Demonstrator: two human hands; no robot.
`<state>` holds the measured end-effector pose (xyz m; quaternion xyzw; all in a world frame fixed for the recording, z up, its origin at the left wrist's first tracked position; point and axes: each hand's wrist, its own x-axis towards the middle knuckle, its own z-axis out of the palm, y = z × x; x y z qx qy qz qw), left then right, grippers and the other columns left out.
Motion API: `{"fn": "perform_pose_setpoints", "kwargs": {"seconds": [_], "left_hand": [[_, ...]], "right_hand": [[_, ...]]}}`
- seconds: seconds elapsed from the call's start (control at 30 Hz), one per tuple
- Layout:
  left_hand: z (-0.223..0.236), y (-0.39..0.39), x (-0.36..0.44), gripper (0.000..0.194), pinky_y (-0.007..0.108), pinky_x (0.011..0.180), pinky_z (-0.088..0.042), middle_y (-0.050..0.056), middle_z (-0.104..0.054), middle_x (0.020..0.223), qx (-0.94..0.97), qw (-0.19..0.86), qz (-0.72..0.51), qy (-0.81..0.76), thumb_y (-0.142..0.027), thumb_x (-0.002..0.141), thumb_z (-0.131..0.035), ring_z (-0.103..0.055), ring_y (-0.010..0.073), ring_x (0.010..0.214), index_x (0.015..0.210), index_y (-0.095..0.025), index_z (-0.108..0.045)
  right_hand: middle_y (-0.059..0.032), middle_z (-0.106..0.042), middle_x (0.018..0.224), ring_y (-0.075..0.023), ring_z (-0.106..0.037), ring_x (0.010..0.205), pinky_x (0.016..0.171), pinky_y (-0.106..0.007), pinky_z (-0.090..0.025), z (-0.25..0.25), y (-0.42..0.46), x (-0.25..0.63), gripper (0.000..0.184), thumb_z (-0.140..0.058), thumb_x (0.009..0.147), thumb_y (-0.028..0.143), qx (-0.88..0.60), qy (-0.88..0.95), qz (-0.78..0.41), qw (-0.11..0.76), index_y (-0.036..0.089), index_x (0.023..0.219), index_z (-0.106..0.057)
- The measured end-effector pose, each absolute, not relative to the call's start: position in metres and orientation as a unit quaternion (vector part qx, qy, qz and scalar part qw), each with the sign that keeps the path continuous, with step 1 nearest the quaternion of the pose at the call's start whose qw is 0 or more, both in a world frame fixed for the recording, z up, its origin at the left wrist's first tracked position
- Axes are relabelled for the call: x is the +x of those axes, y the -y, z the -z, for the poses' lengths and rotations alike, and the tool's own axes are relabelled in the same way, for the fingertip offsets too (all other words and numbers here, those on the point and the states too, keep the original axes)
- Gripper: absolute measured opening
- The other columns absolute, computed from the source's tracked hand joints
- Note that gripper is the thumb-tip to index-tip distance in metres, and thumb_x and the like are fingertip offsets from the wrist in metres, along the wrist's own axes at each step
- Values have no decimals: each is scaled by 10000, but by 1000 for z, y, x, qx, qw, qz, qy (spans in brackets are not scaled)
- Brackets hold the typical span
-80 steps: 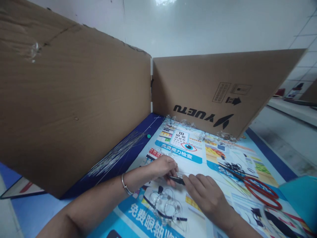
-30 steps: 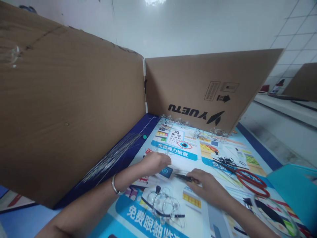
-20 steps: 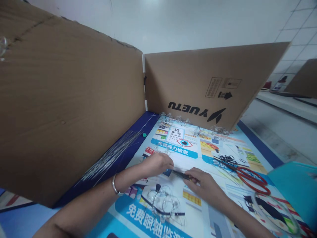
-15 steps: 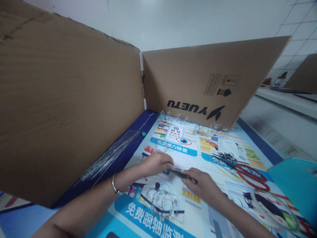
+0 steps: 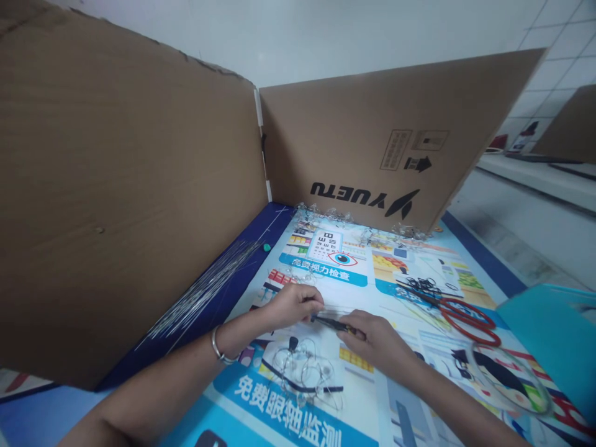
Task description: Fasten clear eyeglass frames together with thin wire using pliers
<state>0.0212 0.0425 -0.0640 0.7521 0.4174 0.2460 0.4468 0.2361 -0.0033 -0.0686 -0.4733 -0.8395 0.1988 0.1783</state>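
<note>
My left hand (image 5: 292, 305) rests on the printed poster (image 5: 410, 372), its fingers curled and pinched on something small I cannot make out. A silver bangle is on that wrist. My right hand (image 5: 372, 340) is closed on a pair of dark pliers (image 5: 328, 321) whose tip points left and meets the left fingertips. Just in front of both hands lies a cluster of bent wire loops with dark pieces (image 5: 302, 372).
Cardboard panels stand at the left (image 5: 116, 186) and at the back (image 5: 372, 149). A bundle of thin straight wires (image 5: 205, 288) lies along the left panel. Red-handled scissors (image 5: 460, 313) and small black parts (image 5: 426, 287) lie to the right, by a teal container (image 5: 554, 335).
The view has tilted and shifted slightly. The plier tip has moved left to meet the left fingertips. Both hands stay at the same place on the poster.
</note>
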Motion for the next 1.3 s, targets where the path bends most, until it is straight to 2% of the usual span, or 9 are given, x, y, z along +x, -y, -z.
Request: {"fn": "perform_pose_setpoints", "kwargs": {"seconds": [0.23,0.4,0.57,0.67,0.77,0.97,1.07,1.2,1.3], "left_hand": [[67,-44,19,147,162,507,-364,-29,-544,589,748,459,-242,-415,-262,774,-559,-501,81,528,750,-139,-638],[67,-47,17,174,172,455,-343,-44,-501,505,739,469,-225,-428,-288,766,-546,-465,83,457,725,-135,-619],[70,-50,17,201,178,438,-339,-51,-492,481,730,475,-210,-445,-329,751,-557,-455,84,429,704,-140,-606],[71,-51,17,189,178,433,-339,-49,-497,482,729,474,-203,-449,-320,737,-571,-459,85,428,689,-140,-605],[72,-52,16,186,178,435,-345,-43,-504,490,731,473,-204,-448,-310,746,-561,-471,88,437,695,-137,-604],[72,-52,17,188,173,439,-329,-42,-518,497,743,455,-234,-432,-293,796,-532,-444,78,434,744,-138,-626],[67,-49,19,145,175,501,-362,-31,-552,556,757,435,-259,-414,-248,787,-564,-492,87,518,729,-143,-645],[60,-43,22,93,189,647,-398,-12,-602,649,777,400,-293,-388,-180,763,-611,-546,112,682,692,-152,-663],[56,-39,24,91,194,673,-401,-10,-614,667,788,384,-302,-374,-159,764,-620,-555,117,705,690,-160,-673]], "right_hand": [[-2,-591,727,-153,-561,680,603,-240,-396,59,3,236,150,-508,818,249,-469,845,-211,149,228,852,-653],[-12,-621,758,-158,-566,674,602,-241,-397,46,-3,250,161,-551,795,286,-465,852,-208,118,231,882,-675],[-56,-651,889,-203,-593,805,690,-281,-423,36,-14,274,250,-496,845,371,-486,863,-112,83,223,957,-663],[-108,-649,950,-265,-586,901,754,-344,-428,35,-19,286,290,-466,855,359,-507,857,-56,68,182,976,-661],[-134,-645,953,-299,-579,916,767,-388,-424,34,-21,292,288,-474,842,338,-521,850,-49,68,161,961,-667],[-15,-647,832,-164,-589,730,628,-251,-424,31,-12,272,222,-494,853,386,-498,846,-157,108,249,927,-653],[-23,-636,839,-167,-579,740,657,-262,-417,33,-6,258,189,-524,834,356,-489,837,-203,139,235,905,-650],[-31,-620,831,-177,-566,758,683,-278,-408,39,-2,250,188,-534,822,337,-480,840,-205,146,222,922,-644],[-29,-611,825,-181,-560,772,684,-279,-400,42,0,248,182,-535,819,326,-480,840,-204,151,224,922,-644]]}}
